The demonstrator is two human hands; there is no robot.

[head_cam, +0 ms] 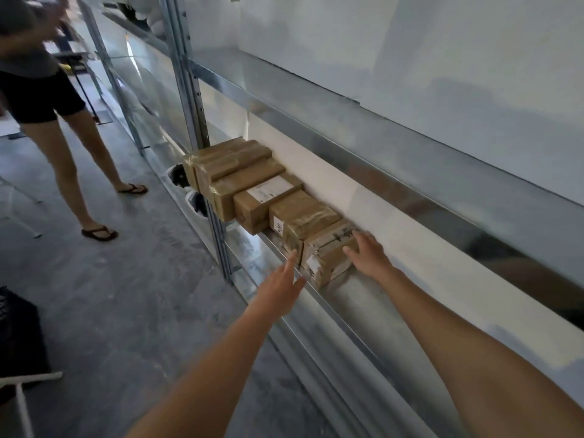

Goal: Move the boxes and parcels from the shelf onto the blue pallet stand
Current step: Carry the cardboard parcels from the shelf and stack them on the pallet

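A row of several brown taped cardboard boxes lies along the metal shelf [354,298]. The nearest box [328,257] carries white labels and black print. My right hand [368,252] rests flat against that box's right side, fingers spread. My left hand [282,284] hovers open just off the box's left front corner, fingertips close to it but not gripping. Behind it sit a taped box [303,218], a box with a white label [268,197] and larger boxes [227,165] by the upright. The blue pallet stand is out of view.
A metal upright post [196,99] stands left of the boxes, with an upper shelf beam [347,131] above them. A person in dark shorts and sandals [63,128] stands on the concrete floor at the left. A dark object [19,336] and white frame sit at lower left.
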